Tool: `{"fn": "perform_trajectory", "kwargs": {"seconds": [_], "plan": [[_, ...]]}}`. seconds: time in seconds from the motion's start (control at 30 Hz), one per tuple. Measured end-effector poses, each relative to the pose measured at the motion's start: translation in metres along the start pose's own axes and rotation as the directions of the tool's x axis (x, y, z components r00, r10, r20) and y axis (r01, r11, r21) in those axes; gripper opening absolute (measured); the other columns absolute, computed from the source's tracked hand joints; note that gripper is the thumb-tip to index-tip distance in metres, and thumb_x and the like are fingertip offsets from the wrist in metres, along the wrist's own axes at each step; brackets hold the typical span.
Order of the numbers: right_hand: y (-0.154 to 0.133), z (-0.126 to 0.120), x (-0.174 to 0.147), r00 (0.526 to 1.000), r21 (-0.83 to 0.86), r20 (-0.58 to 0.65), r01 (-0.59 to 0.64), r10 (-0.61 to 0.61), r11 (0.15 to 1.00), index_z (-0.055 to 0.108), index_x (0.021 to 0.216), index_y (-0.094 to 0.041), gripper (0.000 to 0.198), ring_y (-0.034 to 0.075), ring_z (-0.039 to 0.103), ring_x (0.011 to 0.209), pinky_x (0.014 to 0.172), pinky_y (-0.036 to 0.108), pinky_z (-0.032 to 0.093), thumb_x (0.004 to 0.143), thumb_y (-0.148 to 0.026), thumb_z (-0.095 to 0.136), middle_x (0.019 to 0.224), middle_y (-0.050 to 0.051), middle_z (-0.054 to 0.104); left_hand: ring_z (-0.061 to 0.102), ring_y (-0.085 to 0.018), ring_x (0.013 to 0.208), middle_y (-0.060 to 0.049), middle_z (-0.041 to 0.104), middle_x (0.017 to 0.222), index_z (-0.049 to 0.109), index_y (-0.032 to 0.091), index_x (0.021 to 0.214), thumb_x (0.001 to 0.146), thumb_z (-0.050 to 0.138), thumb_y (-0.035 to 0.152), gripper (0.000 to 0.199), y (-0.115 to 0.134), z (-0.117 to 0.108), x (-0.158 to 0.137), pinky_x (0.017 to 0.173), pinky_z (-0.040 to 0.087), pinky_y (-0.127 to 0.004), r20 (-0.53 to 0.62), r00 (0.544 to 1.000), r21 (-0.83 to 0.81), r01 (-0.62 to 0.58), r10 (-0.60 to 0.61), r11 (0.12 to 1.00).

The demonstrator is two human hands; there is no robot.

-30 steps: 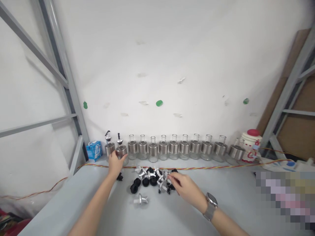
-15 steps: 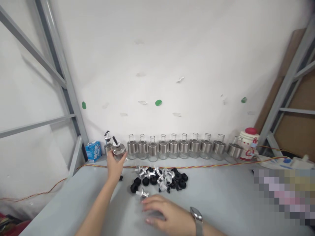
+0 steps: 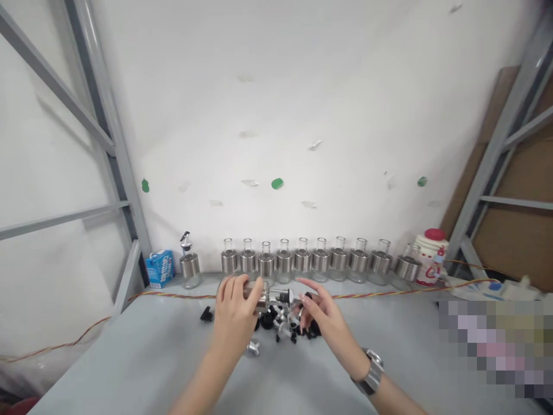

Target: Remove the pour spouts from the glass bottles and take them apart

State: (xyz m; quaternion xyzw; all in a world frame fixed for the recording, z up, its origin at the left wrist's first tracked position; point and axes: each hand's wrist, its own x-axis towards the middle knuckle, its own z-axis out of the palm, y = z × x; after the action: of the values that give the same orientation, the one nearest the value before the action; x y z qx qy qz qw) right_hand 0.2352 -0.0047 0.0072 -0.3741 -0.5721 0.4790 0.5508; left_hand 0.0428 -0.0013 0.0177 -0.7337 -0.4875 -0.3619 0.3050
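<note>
My left hand [image 3: 237, 302] is wrapped round a glass bottle [image 3: 261, 295] with a steel sleeve. The bottle lies on its side in the air, its neck to the right. A pour spout with a black stopper [image 3: 284, 297] sits in the neck. By the spout's outer end is my right hand [image 3: 322, 311], its index finger stretched out and the other fingers bent; whether it touches the spout is hard to see. Below both hands lies a pile of silver spouts [image 3: 285, 331] and black stoppers [image 3: 266, 320], partly hidden. One silver spout [image 3: 253, 348] lies nearer to me.
Several open sleeved bottles [image 3: 303, 262] stand in a row by the wall. A bottle with a spout [image 3: 189, 268] stands left of them, beside a blue carton [image 3: 159, 268]. A red-lidded white jar [image 3: 430, 253] is at right. A twisted cable [image 3: 173, 295] crosses the table.
My left hand has brought the bottle from the back left to the middle and tipped it sideways. My right hand has moved up from the near spout to the bottle's spout end.
</note>
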Motion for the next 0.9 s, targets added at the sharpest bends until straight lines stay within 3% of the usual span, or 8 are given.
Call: {"fn": "perform_trajectory", "kwargs": {"seconds": [0.1, 0.3, 0.43, 0.57, 0.63, 0.7, 0.8, 0.9], "plan": [[0.002, -0.002, 0.003, 0.99, -0.008, 0.074, -0.119, 0.119, 0.993, 0.047, 0.1, -0.018, 0.044, 0.011, 0.055, 0.043, 0.042, 0.022, 0.04, 0.071, -0.05, 0.055, 0.063, -0.003, 0.056, 0.049, -0.023, 0.101, -0.009, 0.056, 0.102, 0.056, 0.023, 0.107, 0.065, 0.048, -0.001, 0.048, 0.0, 0.004, -0.003, 0.095, 0.031, -0.044, -0.052, 0.992, 0.0, -0.117, 0.117, 0.993], [0.01, -0.002, 0.004, 0.924, -0.055, 0.27, -0.264, 0.269, 0.963, 0.051, 0.072, -0.014, 0.035, 0.011, 0.057, 0.046, 0.047, 0.024, 0.044, 0.069, -0.048, 0.058, 0.062, 0.0, 0.06, 0.05, -0.02, 0.105, -0.006, 0.061, 0.103, 0.056, 0.027, 0.107, 0.076, 0.046, 0.004, 0.04, -0.001, 0.006, -0.003, 0.097, 0.03, -0.043, -0.134, 0.972, 0.006, -0.195, 0.194, 0.981], [0.004, -0.008, 0.003, 0.823, -0.116, 0.451, -0.331, 0.346, 0.937, 0.052, 0.073, -0.013, 0.031, 0.011, 0.057, 0.048, 0.049, 0.023, 0.043, 0.066, -0.04, 0.065, 0.062, 0.0, 0.06, 0.049, -0.019, 0.109, -0.003, 0.062, 0.104, 0.059, 0.027, 0.1, 0.078, 0.049, 0.009, 0.031, 0.002, 0.004, -0.004, 0.099, 0.026, -0.041, -0.176, 0.952, -0.018, -0.257, 0.25, 0.966], [0.001, -0.012, -0.003, 0.693, -0.23, 0.585, -0.356, 0.421, 0.906, 0.055, 0.071, -0.014, 0.023, 0.009, 0.053, 0.046, 0.049, 0.021, 0.04, 0.065, -0.034, 0.065, 0.057, -0.002, 0.058, 0.048, -0.016, 0.11, 0.002, 0.064, 0.103, 0.06, 0.029, 0.096, 0.077, 0.055, 0.016, 0.024, 0.007, 0.002, -0.007, 0.102, 0.022, -0.036, -0.223, 0.894, -0.011, -0.401, 0.389, 0.916], [0.003, -0.011, -0.007, 0.67, -0.3, 0.598, -0.323, 0.44, 0.898, 0.054, 0.069, -0.014, 0.019, 0.008, 0.05, 0.044, 0.049, 0.021, 0.039, 0.066, -0.031, 0.063, 0.052, -0.004, 0.055, 0.048, -0.015, 0.109, 0.003, 0.064, 0.103, 0.06, 0.03, 0.095, 0.075, 0.058, 0.02, 0.022, 0.009, 0.002, -0.008, 0.103, 0.021, -0.035, -0.247, 0.865, -0.003, -0.451, 0.436, 0.892], [0.008, -0.009, -0.011, 0.708, -0.383, 0.557, -0.245, 0.434, 0.891, 0.053, 0.068, -0.016, 0.014, 0.008, 0.046, 0.042, 0.046, 0.02, 0.036, 0.068, -0.027, 0.06, 0.049, -0.006, 0.05, 0.049, -0.015, 0.108, 0.003, 0.064, 0.102, 0.06, 0.03, 0.094, 0.075, 0.059, 0.02, 0.021, 0.01, 0.003, -0.008, 0.102, 0.022, -0.036, -0.239, 0.863, -0.007, -0.46, 0.445, 0.888], [0.015, -0.003, -0.014, 0.838, -0.517, 0.434, -0.068, 0.33, 0.853, 0.05, 0.069, -0.017, 0.006, 0.009, 0.045, 0.045, 0.044, 0.019, 0.033, 0.067, -0.02, 0.055, 0.052, -0.005, 0.049, 0.051, -0.014, 0.104, 0.002, 0.064, 0.099, 0.06, 0.029, 0.091, 0.076, 0.055, 0.014, 0.022, 0.011, 0.006, -0.007, 0.101, 0.023, -0.037, -0.172, 0.907, -0.033, -0.395, 0.385, 0.918], [0.019, 0.003, -0.014, 0.926, -0.677, 0.326, 0.089, 0.19, 0.73, 0.051, 0.071, -0.017, 0.007, 0.012, 0.05, 0.056, 0.051, 0.021, 0.035, 0.065, -0.014, 0.051, 0.064, -0.001, 0.056, 0.052, -0.015, 0.101, 0.001, 0.065, 0.096, 0.06, 0.028, 0.09, 0.076, 0.05, 0.009, 0.026, 0.012, 0.009, -0.006, 0.1, 0.023, -0.038, -0.106, 0.937, -0.04, -0.338, 0.332, 0.94]]}}
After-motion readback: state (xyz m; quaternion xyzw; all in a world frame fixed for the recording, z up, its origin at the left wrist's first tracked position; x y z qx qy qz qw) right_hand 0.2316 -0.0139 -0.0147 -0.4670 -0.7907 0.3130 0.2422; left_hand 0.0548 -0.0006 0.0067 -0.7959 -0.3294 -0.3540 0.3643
